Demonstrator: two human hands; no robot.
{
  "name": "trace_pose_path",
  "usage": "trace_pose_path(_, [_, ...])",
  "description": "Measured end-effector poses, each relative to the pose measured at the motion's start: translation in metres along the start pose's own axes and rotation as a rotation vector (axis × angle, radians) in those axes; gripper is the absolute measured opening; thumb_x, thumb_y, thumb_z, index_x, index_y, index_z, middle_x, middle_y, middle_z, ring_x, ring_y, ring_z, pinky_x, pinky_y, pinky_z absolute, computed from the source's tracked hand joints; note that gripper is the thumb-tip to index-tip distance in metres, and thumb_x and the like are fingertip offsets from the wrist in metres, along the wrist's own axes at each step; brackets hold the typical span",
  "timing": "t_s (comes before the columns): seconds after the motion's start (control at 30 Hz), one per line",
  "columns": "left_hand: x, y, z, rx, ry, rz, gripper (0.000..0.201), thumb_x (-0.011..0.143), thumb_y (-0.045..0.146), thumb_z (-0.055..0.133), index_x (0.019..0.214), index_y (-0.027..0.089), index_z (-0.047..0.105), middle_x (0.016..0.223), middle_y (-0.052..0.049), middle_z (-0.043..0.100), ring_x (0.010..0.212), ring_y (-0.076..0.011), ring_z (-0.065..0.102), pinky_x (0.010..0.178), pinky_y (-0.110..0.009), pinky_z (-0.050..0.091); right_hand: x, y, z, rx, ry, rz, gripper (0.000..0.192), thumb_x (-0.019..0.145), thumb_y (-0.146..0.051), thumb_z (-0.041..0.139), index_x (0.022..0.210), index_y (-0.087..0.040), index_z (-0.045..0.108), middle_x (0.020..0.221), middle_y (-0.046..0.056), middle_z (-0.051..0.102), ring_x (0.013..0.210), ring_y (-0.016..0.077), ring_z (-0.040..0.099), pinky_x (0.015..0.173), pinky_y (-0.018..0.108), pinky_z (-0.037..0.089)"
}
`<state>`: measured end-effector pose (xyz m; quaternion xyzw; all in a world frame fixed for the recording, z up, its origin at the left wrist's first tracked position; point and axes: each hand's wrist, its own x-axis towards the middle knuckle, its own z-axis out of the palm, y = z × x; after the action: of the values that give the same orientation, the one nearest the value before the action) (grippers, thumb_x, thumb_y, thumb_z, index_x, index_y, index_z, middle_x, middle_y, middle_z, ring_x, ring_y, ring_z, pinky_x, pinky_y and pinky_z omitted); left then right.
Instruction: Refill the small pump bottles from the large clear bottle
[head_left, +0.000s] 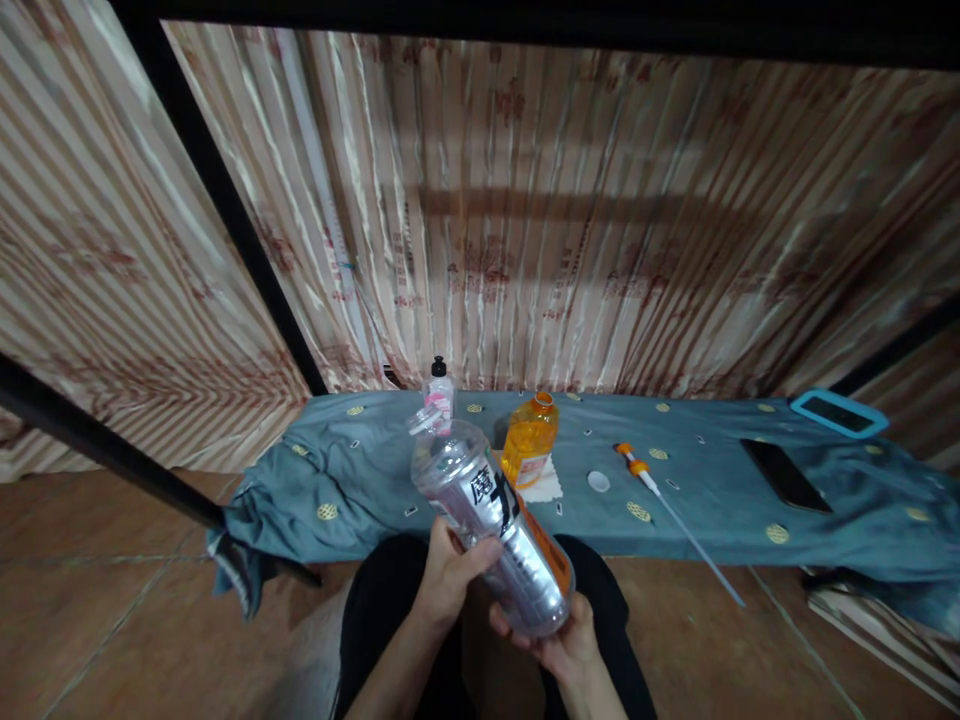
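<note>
A large clear plastic bottle [517, 560] with a silver and orange label is held tilted above my lap, its uncapped mouth pointing up and to the left. My left hand [450, 570] wraps around its side, thumb across the label. Under the bottle's base, my right hand [559, 640] grips it from below. Just beyond it, an open orange bottle [531, 440] stands on a white paper napkin [546, 484]. To its right lie a white cap [598, 481] and an orange-and-white pump head [637, 467] with a long tube.
A blue-green cloth [360, 500] with yellow prints covers the low bench. Behind the held bottle stands a small clear bottle [439, 390] with a black cap. A dark phone [784, 474] and a blue-framed device [840, 412] lie at right. Black metal posts [225, 210] and a curtain [525, 220] enclose the bench.
</note>
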<state>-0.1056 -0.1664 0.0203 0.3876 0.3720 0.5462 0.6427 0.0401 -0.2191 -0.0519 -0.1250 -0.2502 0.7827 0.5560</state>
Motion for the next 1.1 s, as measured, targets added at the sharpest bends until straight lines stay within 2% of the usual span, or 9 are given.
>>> trace_pose_path(0.07, [-0.001, 0.006, -0.004, -0.026, 0.106, 0.021, 0.058, 0.052, 0.045, 0.093, 0.095, 0.015, 0.068, 0.088, -0.006, 0.078, 0.081, -0.0225, 0.072, 0.079, -0.034, 0.059, 0.006, 0.007, -0.005, 0.002, -0.038, 0.037, 0.056, 0.086, -0.063, 0.071, 0.119, -0.018, 0.066, 0.099, 0.004, 0.072, 0.069, 0.0107, 0.065, 0.056, 0.024, 0.052])
trace_pose_path(0.17, [0.001, 0.014, -0.009, -0.032, 0.195, 0.031, 0.057, 0.049, 0.042, 0.093, 0.091, 0.015, 0.067, 0.083, -0.005, 0.077, 0.075, -0.0205, 0.071, 0.074, -0.032, 0.058, 0.018, 0.013, -0.007, 0.007, -0.032, 0.088, 0.051, 0.093, -0.060, 0.064, 0.122, -0.018, 0.064, 0.104, 0.005, 0.071, 0.074, 0.0125, 0.067, 0.060, 0.027, 0.055])
trace_pose_path(0.23, [0.006, 0.019, -0.013, -0.006, 0.246, 0.067, 0.056, 0.049, 0.041, 0.093, 0.091, 0.015, 0.066, 0.080, -0.004, 0.076, 0.071, -0.0185, 0.070, 0.072, -0.030, 0.057, 0.027, 0.014, -0.006, 0.007, 0.015, 0.115, 0.052, 0.094, -0.061, 0.061, 0.123, -0.018, 0.063, 0.111, 0.007, 0.070, 0.082, 0.0147, 0.069, 0.065, 0.029, 0.057])
trace_pose_path(0.3, [0.014, 0.026, -0.019, 0.056, 0.242, 0.118, 0.055, 0.050, 0.038, 0.093, 0.092, 0.015, 0.066, 0.082, -0.004, 0.077, 0.073, -0.0186, 0.071, 0.075, -0.031, 0.057, 0.033, 0.013, -0.004, -0.002, 0.073, 0.141, 0.052, 0.095, -0.060, 0.060, 0.126, -0.018, 0.062, 0.117, 0.009, 0.069, 0.088, 0.0163, 0.070, 0.067, 0.030, 0.058])
trace_pose_path(0.47, [0.050, 0.036, -0.036, 0.186, 0.335, 0.211, 0.064, 0.043, 0.035, 0.093, 0.095, 0.016, 0.063, 0.089, -0.005, 0.078, 0.079, -0.0217, 0.073, 0.081, -0.035, 0.058, 0.034, 0.010, -0.005, -0.053, 0.227, 0.162, 0.047, 0.097, -0.050, 0.063, 0.132, -0.019, 0.059, 0.125, 0.010, 0.067, 0.091, 0.0170, 0.071, 0.068, 0.030, 0.059])
trace_pose_path(0.67, [0.106, 0.022, -0.063, 0.322, 0.405, 0.257, 0.066, 0.040, 0.032, 0.091, 0.097, 0.018, 0.061, 0.091, -0.005, 0.078, 0.082, -0.0238, 0.073, 0.083, -0.039, 0.058, 0.022, 0.003, -0.016, -0.126, 0.366, 0.165, 0.042, 0.096, -0.043, 0.066, 0.130, -0.018, 0.060, 0.121, 0.009, 0.069, 0.090, 0.0166, 0.071, 0.070, 0.030, 0.059])
trace_pose_path(0.8, [0.132, 0.011, -0.077, 0.442, 0.436, 0.318, 0.065, 0.042, 0.029, 0.091, 0.099, 0.018, 0.061, 0.096, -0.006, 0.077, 0.087, -0.0252, 0.073, 0.085, -0.041, 0.058, 0.019, 0.000, -0.020, -0.154, 0.414, 0.154, 0.041, 0.096, -0.043, 0.066, 0.128, -0.018, 0.061, 0.120, 0.009, 0.070, 0.091, 0.0170, 0.072, 0.072, 0.032, 0.059])
trace_pose_path(0.93, [0.141, 0.001, -0.087, 0.540, 0.438, 0.290, 0.065, 0.044, 0.026, 0.091, 0.102, 0.019, 0.061, 0.102, -0.006, 0.076, 0.091, -0.0247, 0.072, 0.087, -0.040, 0.057, 0.017, -0.003, -0.021, -0.177, 0.433, 0.147, 0.043, 0.096, -0.044, 0.066, 0.129, -0.018, 0.060, 0.120, 0.009, 0.070, 0.091, 0.0175, 0.072, 0.074, 0.033, 0.059])
trace_pose_path(1.1, [0.139, -0.012, -0.099, 0.639, 0.442, 0.267, 0.066, 0.049, 0.029, 0.092, 0.107, 0.019, 0.060, 0.100, -0.006, 0.075, 0.091, -0.0255, 0.072, 0.088, -0.041, 0.057, 0.016, -0.003, -0.017, -0.224, 0.450, 0.135, 0.044, 0.096, -0.047, 0.065, 0.129, -0.018, 0.061, 0.120, 0.009, 0.070, 0.091, 0.0178, 0.072, 0.074, 0.033, 0.059])
